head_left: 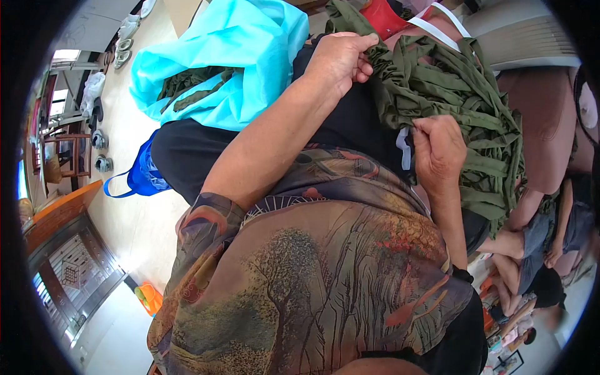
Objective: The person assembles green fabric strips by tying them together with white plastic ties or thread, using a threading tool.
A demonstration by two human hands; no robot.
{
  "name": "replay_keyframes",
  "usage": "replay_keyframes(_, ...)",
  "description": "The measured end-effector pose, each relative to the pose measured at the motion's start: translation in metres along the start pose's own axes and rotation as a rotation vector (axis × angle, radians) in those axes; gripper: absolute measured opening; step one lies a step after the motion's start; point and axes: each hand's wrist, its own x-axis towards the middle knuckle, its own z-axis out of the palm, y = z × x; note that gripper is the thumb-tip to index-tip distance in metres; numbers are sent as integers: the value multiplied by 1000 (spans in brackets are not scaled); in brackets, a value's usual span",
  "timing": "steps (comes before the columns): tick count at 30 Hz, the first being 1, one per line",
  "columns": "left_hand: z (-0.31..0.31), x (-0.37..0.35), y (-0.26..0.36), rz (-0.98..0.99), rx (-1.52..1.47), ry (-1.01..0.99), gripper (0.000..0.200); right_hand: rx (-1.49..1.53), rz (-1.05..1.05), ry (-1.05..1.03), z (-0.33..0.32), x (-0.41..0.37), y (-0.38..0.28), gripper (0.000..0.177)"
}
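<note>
Olive green gathered fabric is stretched between my two hands over my lap. My left hand is closed in a pinch on its upper edge. Lower and to the right, my right hand pinches the lower end of the same fabric. A short white strip hangs down just left of the right-hand fingertips. A heap of long olive green fabric strips lies beside and behind my right hand. To the left of my left forearm sits a bright turquoise bag with more green fabric inside.
A blue bag is on the floor by my knee. Behind the heap are a red item, a white strap and a brownish-pink seat. Other people sit at right. Several shoes line the left floor.
</note>
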Motion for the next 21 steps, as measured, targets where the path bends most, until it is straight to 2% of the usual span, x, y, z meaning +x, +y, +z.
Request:
replay_keyframes(2,1,2,0,12,-2,11,18,7,2,6,-3,-4,0,14)
replay_keyframes(5,-21,25,10,69,-109,187,18,18,-56,19,-11,-14,-2,14)
replay_keyframes(6,-32,28,21,11,-159,120,19,34,-36,-23,-12,-21,-2,14)
replay_keyframes(7,-32,28,22,26,-92,162,22,51,-18,-67,-11,-29,-1,15)
replay_keyframes(9,-27,27,23,39,-111,126,23,76,14,-136,-13,-38,-2,15)
replay_keyframes(12,-48,58,16,-77,-258,178,10,95,93,-238,-29,-49,-3,15)
replay_keyframes(16,-43,33,35,-38,-257,-124,21,74,242,-452,-42,-74,23,14)
replay_keyframes(19,-20,8,23,101,-28,-77,18,47,363,-238,-41,-62,22,14)
replay_keyframes(21,-4,-7,13,83,48,-99,21,173,493,-141,-48,-38,22,18)
